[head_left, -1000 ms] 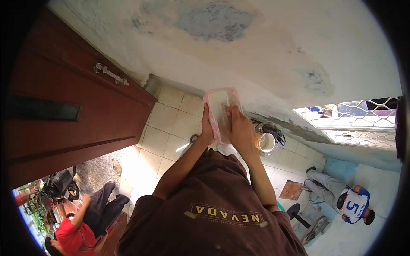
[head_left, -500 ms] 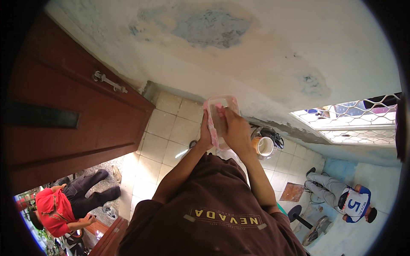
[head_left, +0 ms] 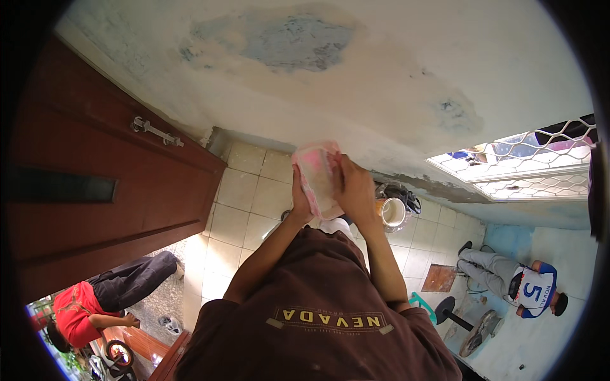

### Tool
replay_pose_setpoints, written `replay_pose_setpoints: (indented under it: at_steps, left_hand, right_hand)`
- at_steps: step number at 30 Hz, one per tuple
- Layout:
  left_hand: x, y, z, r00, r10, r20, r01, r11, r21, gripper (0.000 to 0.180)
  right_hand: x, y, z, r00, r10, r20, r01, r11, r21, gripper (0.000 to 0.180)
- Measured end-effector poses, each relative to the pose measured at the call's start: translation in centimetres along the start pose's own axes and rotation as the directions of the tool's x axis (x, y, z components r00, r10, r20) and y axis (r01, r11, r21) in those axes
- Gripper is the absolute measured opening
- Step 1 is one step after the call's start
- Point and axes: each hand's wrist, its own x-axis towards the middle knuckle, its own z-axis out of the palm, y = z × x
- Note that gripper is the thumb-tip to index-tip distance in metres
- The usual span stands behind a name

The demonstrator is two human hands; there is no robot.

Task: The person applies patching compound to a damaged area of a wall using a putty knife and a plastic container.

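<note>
Peeling wall (head_left: 381, 82) rises behind a pink-stained cloth (head_left: 316, 178), clamped between left hand (head_left: 298, 197) and right hand (head_left: 356, 190); loosened grip could drop it onto the cup (head_left: 393, 211) below.

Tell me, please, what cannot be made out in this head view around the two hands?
- Pink cloth: blurred, its kind unclear.
- Left hand: mostly hidden behind the cloth, grip unseen.
- Right hand: palm side turned away.
- White bucket: contents too small to tell.
- Person in red: cut off by the rim.

Pink pack (head_left: 316, 178) partly behind fingers (head_left: 346, 184)
</note>
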Motion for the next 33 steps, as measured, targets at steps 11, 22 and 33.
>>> replay_pose_setpoints:
  at_steps: [11, 22, 33]
  left_hand:
    - [-0.7, 0.0, 0.4, 0.998, 0.038, -0.049, -0.034, 0.996, 0.082, 0.075]
    - [-0.9, -0.1, -1.8, 0.983, 0.011, -0.183, 0.019, 0.987, 0.158, 0.071]
    - [-0.9, 1.3, -1.0, 0.996, 0.064, -0.062, -0.062, 0.998, 0.025, 0.081]
  right_hand:
    - [-0.6, 0.0, 2.7, 1.000, 0.013, -0.004, -0.013, 0.998, 0.058, 0.013]
    - [0.2, -0.4, 4.0, 0.983, -0.183, 0.033, 0.183, 0.983, 0.007, 0.017]
    - [-1.6, 0.4, 1.4, 1.000, -0.004, -0.003, 0.004, 0.993, -0.116, 0.014]
